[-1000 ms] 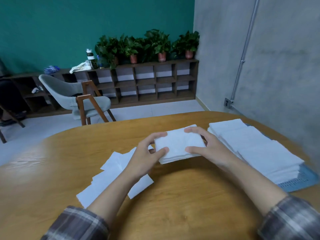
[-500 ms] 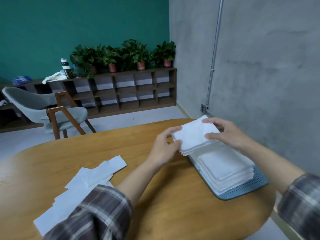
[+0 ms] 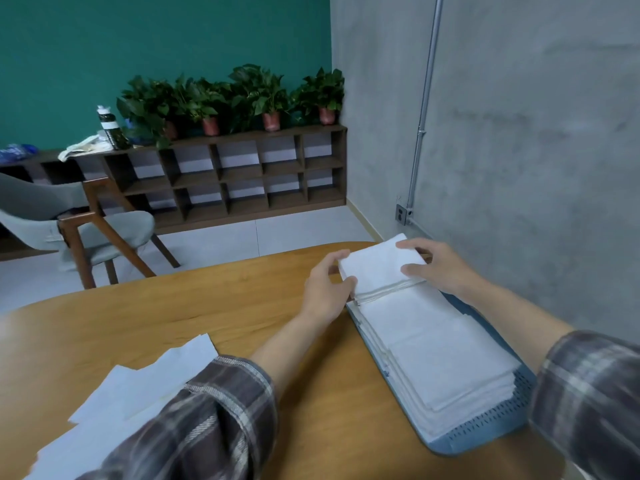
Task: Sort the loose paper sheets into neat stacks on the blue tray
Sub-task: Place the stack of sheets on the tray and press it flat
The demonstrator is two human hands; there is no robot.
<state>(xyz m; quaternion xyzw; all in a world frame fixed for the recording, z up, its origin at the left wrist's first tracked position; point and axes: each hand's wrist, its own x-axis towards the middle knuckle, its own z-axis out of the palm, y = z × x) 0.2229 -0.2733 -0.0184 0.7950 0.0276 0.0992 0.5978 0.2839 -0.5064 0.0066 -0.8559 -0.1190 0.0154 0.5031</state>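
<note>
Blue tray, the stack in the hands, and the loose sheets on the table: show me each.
blue tray (image 3: 485,433): head view, perforated near end.
held stack (image 3: 377,265): head view, middle of top sheet.
loose sheets (image 3: 138,386): head view, middle of the pile.

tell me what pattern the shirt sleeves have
Plaid, in grey-brown with pale lines, on the sleeves; the head view shows it best.

place: office meeting room | wooden table is filling the foreground, paper stacks sitting in a blue tray at its right edge | cubby shelf is lining the teal wall, carrying potted plants | grey armchair is standing beyond the table's far edge | conduit is running down the concrete wall
</note>
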